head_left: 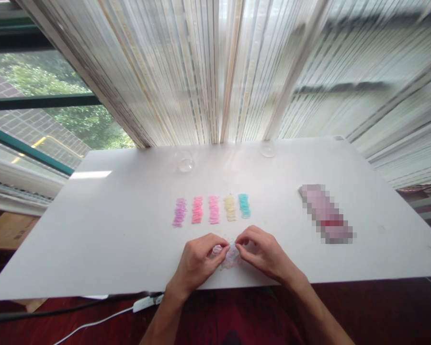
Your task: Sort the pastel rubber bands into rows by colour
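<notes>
My left hand (201, 256) and my right hand (264, 251) meet near the table's front edge, thumb and forefinger of each pinched together. Between the fingertips is something thin and pale, too small to make out. Under them lies a loose pile of thin pastel strands or bands (232, 260), partly hidden by the fingers. Beyond the hands, similar small pieces are laid in separate columns by colour: purple (180, 212), coral pink (197, 210), light pink (214, 209), pale yellow (230, 207) and turquoise (244, 206).
Two clear round dishes or lids (186, 162) (267, 149) are at the back of the white table (129, 230). A blurred-out pinkish oblong object (325, 213) lies at right. Striped curtains (187, 72) hang behind. A white power strip (147, 303) is below the front edge.
</notes>
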Demonstrator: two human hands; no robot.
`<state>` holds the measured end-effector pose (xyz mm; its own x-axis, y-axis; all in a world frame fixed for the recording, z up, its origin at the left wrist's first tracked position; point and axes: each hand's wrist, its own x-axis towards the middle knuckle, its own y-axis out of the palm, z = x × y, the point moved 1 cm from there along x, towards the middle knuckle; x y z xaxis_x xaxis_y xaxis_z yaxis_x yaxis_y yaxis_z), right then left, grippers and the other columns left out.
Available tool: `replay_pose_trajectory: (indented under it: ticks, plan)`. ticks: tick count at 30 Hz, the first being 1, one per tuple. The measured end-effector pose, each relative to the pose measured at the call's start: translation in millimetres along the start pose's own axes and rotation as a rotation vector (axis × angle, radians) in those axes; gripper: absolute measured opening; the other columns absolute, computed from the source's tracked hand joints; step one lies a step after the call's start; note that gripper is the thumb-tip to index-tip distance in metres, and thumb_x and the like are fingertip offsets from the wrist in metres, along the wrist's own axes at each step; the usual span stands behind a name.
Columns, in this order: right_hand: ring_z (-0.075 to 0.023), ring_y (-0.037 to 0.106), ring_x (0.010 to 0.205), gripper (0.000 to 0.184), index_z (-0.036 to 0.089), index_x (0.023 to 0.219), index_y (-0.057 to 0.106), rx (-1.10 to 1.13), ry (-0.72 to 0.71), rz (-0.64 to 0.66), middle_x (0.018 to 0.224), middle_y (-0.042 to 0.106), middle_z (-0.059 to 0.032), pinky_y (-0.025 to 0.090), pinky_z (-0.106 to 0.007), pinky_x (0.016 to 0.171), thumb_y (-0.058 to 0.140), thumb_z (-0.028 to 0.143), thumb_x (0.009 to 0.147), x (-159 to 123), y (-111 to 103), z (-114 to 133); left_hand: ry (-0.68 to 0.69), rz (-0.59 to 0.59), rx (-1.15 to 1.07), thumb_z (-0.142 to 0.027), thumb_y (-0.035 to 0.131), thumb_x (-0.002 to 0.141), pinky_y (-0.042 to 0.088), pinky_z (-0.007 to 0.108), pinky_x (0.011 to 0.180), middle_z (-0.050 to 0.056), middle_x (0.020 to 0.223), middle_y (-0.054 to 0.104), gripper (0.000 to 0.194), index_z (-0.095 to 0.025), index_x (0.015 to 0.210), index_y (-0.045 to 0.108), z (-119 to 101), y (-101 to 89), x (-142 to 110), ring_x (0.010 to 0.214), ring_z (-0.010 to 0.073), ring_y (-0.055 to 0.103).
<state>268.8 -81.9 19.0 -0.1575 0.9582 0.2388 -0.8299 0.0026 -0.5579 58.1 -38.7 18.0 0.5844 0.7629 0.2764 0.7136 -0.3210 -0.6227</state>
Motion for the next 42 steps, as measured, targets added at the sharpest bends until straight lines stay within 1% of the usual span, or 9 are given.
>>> replay_pose_trajectory:
  ticks: [3, 8, 10, 21, 25, 28, 32, 37, 42]
  plan:
    - [-0.0169, 0.063, 0.074, 0.01, 0.022, 0.088, 0.066, -0.029, -0.014, -0.031, 0.08, 0.067, -0.0013, 0.053, -0.028, 0.07, 0.061, 0.014, 0.091, 4.6, -7.4, -7.9, 0.004, -0.014, 0.008, -0.021, 0.066, 0.096, 0.051, 0.022, 0.065, 0.0, 0.085, 0.074, 0.006, -0.021, 0.099, 0.071, 1.4, -1.0, -1.1, 0.065, 0.0118, 0.063]
    - [-0.0196, 0.064, 0.076, 0.009, 0.023, 0.092, 0.068, -0.196, 0.026, -0.177, 0.082, 0.068, -0.0032, 0.055, -0.033, 0.072, 0.06, 0.019, 0.094, 16.4, -26.9, -33.0, -0.012, -0.039, 0.04, -0.024, 0.062, 0.099, 0.047, 0.022, 0.06, 0.0, 0.086, 0.074, 0.008, -0.02, 0.099, 0.07, 5.3, -5.9, -3.8, 0.06, 0.0107, 0.057]
    - [-0.0203, 0.065, 0.078, 0.01, 0.022, 0.092, 0.068, -0.234, 0.027, -0.184, 0.084, 0.068, -0.0038, 0.055, -0.034, 0.074, 0.058, 0.019, 0.094, 19.9, -30.8, -40.1, -0.029, -0.042, 0.045, -0.024, 0.062, 0.098, 0.046, 0.022, 0.058, 0.0, 0.084, 0.073, 0.009, -0.02, 0.098, 0.07, 6.8, -7.5, -5.2, 0.058, 0.0105, 0.055]
    - [-0.0219, 0.066, 0.081, 0.009, 0.022, 0.096, 0.068, -0.255, 0.065, -0.2, 0.088, 0.069, -0.0045, 0.057, -0.038, 0.077, 0.06, 0.021, 0.097, 19.6, -28.9, -47.2, -0.053, -0.046, 0.032, -0.024, 0.062, 0.098, 0.045, 0.023, 0.058, -0.001, 0.087, 0.074, 0.008, -0.021, 0.097, 0.07, 9.6, -9.3, -7.5, 0.059, 0.0102, 0.055]
    - [-0.0214, 0.066, 0.08, 0.008, 0.022, 0.097, 0.068, -0.271, 0.041, -0.219, 0.089, 0.069, -0.0044, 0.056, -0.036, 0.076, 0.06, 0.021, 0.098, 15.5, -29.8, -41.9, -0.087, -0.038, 0.102, -0.025, 0.062, 0.098, 0.047, 0.024, 0.061, -0.001, 0.089, 0.074, 0.008, -0.022, 0.098, 0.07, 10.2, -11.8, -6.0, 0.059, 0.0109, 0.056]
    - [-0.0209, 0.066, 0.082, 0.008, 0.022, 0.099, 0.068, -0.261, 0.014, -0.215, 0.09, 0.068, -0.0046, 0.055, -0.035, 0.076, 0.06, 0.02, 0.098, 9.0, -26.7, -31.4, -0.105, -0.005, 0.182, -0.024, 0.063, 0.097, 0.051, 0.025, 0.068, -0.001, 0.093, 0.075, 0.008, -0.023, 0.1, 0.07, 9.3, -12.2, -4.6, 0.069, 0.0137, 0.065]
    - [-0.0208, 0.066, 0.086, 0.01, 0.022, 0.098, 0.067, -0.18, -0.007, -0.141, 0.091, 0.068, -0.0047, 0.055, -0.035, 0.078, 0.059, 0.017, 0.099, -1.4, -14.5, -15.7, -0.101, 0.03, 0.247, -0.022, 0.064, 0.096, 0.052, 0.027, 0.073, -0.001, 0.094, 0.075, 0.006, -0.023, 0.099, 0.069, 6.3, -8.2, -2.8, 0.083, 0.0171, 0.071]
    - [-0.0203, 0.066, 0.086, 0.011, 0.023, 0.101, 0.067, -0.109, -0.032, -0.06, 0.092, 0.068, -0.0044, 0.056, -0.034, 0.078, 0.06, 0.015, 0.098, -6.3, 5.9, -6.0, -0.104, 0.062, 0.289, -0.02, 0.063, 0.096, 0.051, 0.027, 0.071, -0.001, 0.091, 0.074, 0.005, -0.023, 0.095, 0.068, 1.8, -3.9, -1.0, 0.08, 0.0169, 0.072]
    - [-0.021, 0.064, 0.086, 0.012, 0.022, 0.102, 0.067, -0.126, -0.049, 0.002, 0.093, 0.067, -0.0048, 0.056, -0.035, 0.077, 0.064, 0.013, 0.094, -3.4, 17.1, -2.2, -0.094, 0.08, 0.277, -0.019, 0.061, 0.097, 0.052, 0.027, 0.074, -0.001, 0.095, 0.074, 0.009, -0.023, 0.101, 0.069, -1.0, -5.3, -1.3, 0.084, 0.0171, 0.072]
